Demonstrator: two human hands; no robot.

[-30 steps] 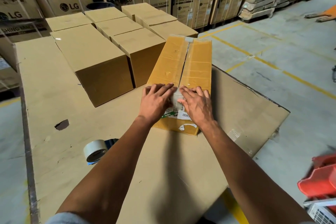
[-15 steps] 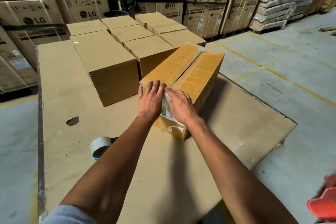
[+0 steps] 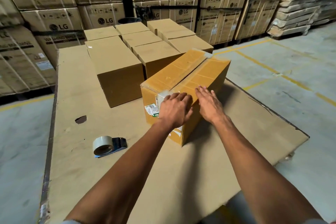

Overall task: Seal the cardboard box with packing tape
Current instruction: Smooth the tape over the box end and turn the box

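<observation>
A long yellow-brown cardboard box (image 3: pixel 189 74) lies on the cardboard-covered work surface (image 3: pixel 76 169), turned at an angle, with clear tape along its top seam and down its near end. My left hand (image 3: pixel 175 112) lies flat over the near top corner, fingers on the taped end and label. My right hand (image 3: pixel 209 104) rests flat, fingers spread, on the box's right top edge and side. A tape dispenser (image 3: pixel 109 145) with a roll of tape lies on the surface to the left of my left arm, apart from both hands.
Several plain closed cartons (image 3: pixel 116 67) stand in rows behind and left of the box. Stacked LG washing-machine cartons (image 3: pixel 58 27) wall off the back. A dark hole (image 3: pixel 81 119) marks the surface. Concrete floor with yellow lines (image 3: pixel 272 71) lies to the right.
The box has rotated, its near end swinging left and far end right. Both hands slid with it: left onto the near corner, right onto the right side. The view shifted.
</observation>
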